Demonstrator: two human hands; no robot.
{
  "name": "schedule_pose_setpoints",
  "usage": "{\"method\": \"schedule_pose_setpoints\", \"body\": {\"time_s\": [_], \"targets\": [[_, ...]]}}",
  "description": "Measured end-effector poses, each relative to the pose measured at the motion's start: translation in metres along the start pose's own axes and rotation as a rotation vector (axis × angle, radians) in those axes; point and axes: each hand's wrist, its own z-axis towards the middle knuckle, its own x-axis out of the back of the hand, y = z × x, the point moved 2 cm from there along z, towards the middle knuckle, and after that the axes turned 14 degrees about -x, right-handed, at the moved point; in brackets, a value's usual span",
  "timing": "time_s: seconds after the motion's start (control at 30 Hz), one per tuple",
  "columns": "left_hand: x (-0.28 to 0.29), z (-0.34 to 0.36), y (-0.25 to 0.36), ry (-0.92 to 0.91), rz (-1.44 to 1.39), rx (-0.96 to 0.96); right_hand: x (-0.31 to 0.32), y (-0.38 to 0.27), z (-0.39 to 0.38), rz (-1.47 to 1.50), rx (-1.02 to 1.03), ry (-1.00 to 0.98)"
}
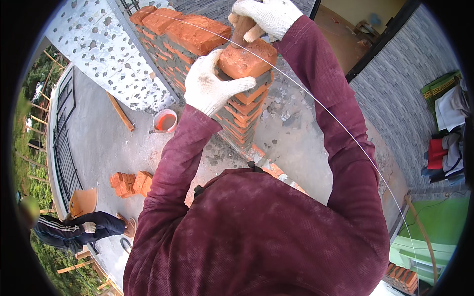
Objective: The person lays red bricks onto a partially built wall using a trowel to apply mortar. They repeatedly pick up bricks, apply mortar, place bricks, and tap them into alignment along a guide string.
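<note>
My left hand [206, 86], in a white work glove, grips the near end of an orange brick [248, 59]. Its thumb stretches along the brick's front face and its forefinger lies by the left side. That brick sits on top of a narrow brick wall [242, 111] with grey mortar joints. My right hand [269, 18], gloved too, is closed round a brown wooden handle [242, 30], whose lower end meets the brick's top. The rest of that tool is hidden. More bricks [197, 33] lie along the wall top, to the left of this one.
A taut white string [340, 123] crosses over the wall and past my right arm. On the floor stand an orange-lined bucket [165, 121], a brick pile [131, 184] and a wooden strip [120, 111]. Another person [81, 229] is at the lower left. Clothes [447, 143] hang at right.
</note>
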Motion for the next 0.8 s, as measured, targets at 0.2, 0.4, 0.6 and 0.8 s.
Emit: {"method": "schedule_pose_setpoints", "body": {"time_s": [0.2,0.4,0.6,0.8], "targets": [[0.014,0.000,-0.003,-0.013,0.037,-0.042,0.005,-0.019,-0.008,0.156,0.197,0.177],[0.041,0.003,-0.026,-0.088,0.104,-0.396,0.020,-0.032,-0.052,0.000,0.186,0.311],[0.045,0.028,-0.050,-0.225,0.056,-0.629,0.033,0.033,-0.096,0.319,0.199,0.941],[0.036,0.061,-0.074,-0.272,-0.081,-0.878,-0.053,0.172,-0.271,0.626,-0.726,0.898]]}}
